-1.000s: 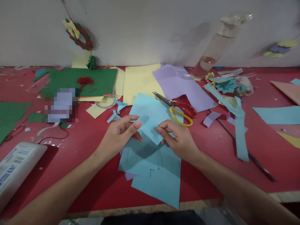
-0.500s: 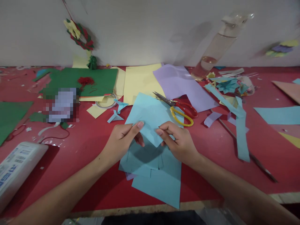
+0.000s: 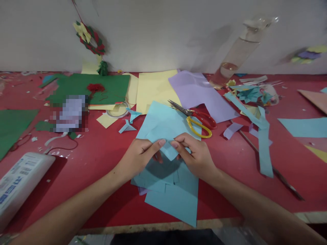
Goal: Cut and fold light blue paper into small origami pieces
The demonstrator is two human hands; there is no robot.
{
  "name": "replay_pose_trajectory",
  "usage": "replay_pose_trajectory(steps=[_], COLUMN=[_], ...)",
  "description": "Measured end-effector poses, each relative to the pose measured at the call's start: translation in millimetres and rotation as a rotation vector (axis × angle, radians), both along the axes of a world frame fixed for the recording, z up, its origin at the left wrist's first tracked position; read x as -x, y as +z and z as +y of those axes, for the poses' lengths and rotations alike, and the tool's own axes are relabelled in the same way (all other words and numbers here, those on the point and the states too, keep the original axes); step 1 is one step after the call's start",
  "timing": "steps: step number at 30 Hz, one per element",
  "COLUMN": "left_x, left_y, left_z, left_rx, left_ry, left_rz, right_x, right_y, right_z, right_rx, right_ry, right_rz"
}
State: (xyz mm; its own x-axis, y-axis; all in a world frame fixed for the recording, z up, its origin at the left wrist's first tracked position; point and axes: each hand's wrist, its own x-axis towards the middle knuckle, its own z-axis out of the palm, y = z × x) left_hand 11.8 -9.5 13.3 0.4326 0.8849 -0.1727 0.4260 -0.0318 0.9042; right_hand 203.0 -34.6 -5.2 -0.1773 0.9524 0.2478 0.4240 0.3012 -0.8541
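Where the glossy red table (image 3: 109, 207) extends before us, we find flat, straight-edged blue sheets (image 3: 178, 200) overlapping. Above them, we record the left hand (image 3: 139, 151) and right hand (image 3: 192, 151), thumbs and fingers pinching a thin blue paper (image 3: 169, 151), its pointed corner between them. Beyond lie metal scissors (image 3: 189, 113) with looped handles, then small creased blue pieces (image 3: 127, 127).

Can't properly read any words here, sorry. The only printing I can spot is on the white box (image 3: 32, 183) at the left edge: big blue letters (image 3: 11, 190) running along it, plus smaller dark print (image 3: 22, 172) farther up, and all of it's too blurry.
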Motion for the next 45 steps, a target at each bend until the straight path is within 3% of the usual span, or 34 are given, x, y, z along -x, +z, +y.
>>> replay_pose_trajectory(steps=[15,24,30,41,45], left_x=[-2,-4,-5,-7,-5], left_y=[-6.8,-6.1,-5.8,-6.5,-5.8], left_z=[-5,-7,-10,-10,-9], left_rx=[-0.089,-0.010,0.034,-0.064,-0.071], left_ry=[-0.042,-0.145,-0.148,-0.184,-0.139], left_rz=[0.029,-0.005,-0.053,-0.048,-0.033], right_x=[1,2,2,2,2], right_y=[2.6,1.7,2.8,3.6,3.2], right_z=[-2,-3,-4,-5,-5], right_rx=[0.031,0.052,0.015,0.026,0.043], right_ry=[-0.024,-0.017,-0.033,-0.041,-0.035], right_rz=[0.020,0.029,-0.003,0.014,0.038])
